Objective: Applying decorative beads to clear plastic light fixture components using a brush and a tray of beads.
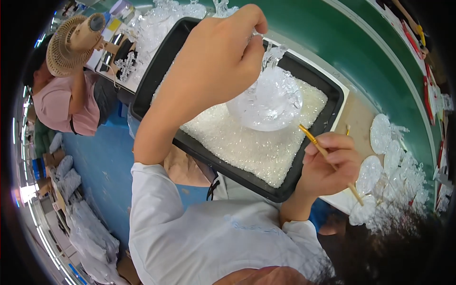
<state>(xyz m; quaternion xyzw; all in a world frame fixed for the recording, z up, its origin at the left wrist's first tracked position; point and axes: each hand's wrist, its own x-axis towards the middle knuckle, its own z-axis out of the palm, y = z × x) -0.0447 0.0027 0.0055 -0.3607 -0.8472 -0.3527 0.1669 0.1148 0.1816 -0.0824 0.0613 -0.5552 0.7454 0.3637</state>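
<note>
My left hand (pixel 228 57) is closed, pinching the upper part of a clear plastic ornament with a round, domed base (pixel 271 103). The ornament is tilted over a black tray (pixel 336 97), and the fingers hide part of its top. White, glittering granules (pixel 251 154) cover much of the tray's bottom. Around a slim paintbrush (pixel 308 135) with a golden ferrule and wooden handle, the fingers of my right hand (pixel 335 164) are wrapped. Its front end points at the lower right edge of the base; whether they touch I cannot tell.
Several clear ornaments (pixel 399 156) lie on the table to the right. More clear pieces (pixel 161 23) are heaped beyond the tray. A green band (pixel 346 33) curves along the far side. At the left a person in pink (pixel 61 102) sits near a beige fan (pixel 71 47).
</note>
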